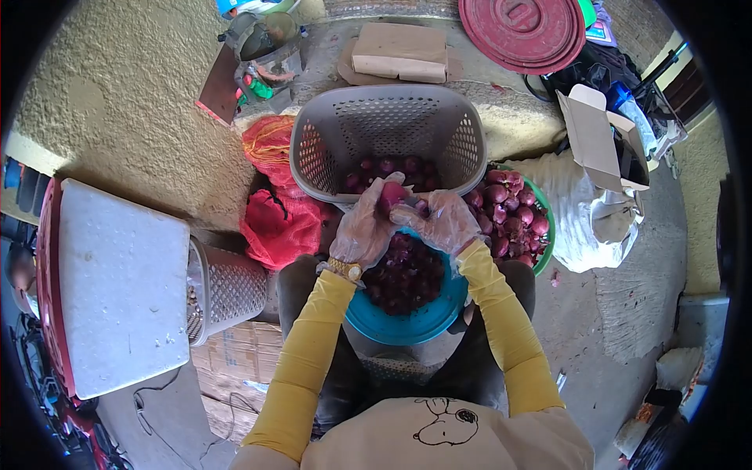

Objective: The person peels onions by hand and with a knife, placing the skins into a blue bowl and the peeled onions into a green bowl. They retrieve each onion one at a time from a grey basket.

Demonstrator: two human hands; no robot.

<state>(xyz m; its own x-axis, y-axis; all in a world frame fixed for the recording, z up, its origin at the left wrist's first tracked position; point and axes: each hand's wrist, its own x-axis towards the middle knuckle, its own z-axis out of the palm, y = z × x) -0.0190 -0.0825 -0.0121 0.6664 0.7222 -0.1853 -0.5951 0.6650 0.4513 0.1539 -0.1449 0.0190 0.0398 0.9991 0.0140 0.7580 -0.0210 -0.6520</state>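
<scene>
Hands meet near the front rim of the grey basket, both in thin clear gloves. The left hand grips a red onion, palm turned up, fingers wrapped around its side. The right hand reaches in from the other side, fingers curled close to the bulb – a dark reddish bit shows by its fingertips, but I cannot tell whether it is pinched there or lies behind, nor whether a tool is hidden in the grip.

I'd judge the step in hand to be close finger work on this one onion: one hand steadying, the other at its surface. The next move seems to call for a firm but light hold, since a smooth round bulb could roll out of slick gloves, and for the right fingertips to keep a clear way to its skin.

Just below the hands sits the blue basin, with a dark, reddish-purple heap in it, too small to make out piece by piece. Beyond them, the grey basket has more onions along its bottom. To the right, a green basket is piled with onions – some with loose, papery skin. Red mesh bags slump to the left.
</scene>
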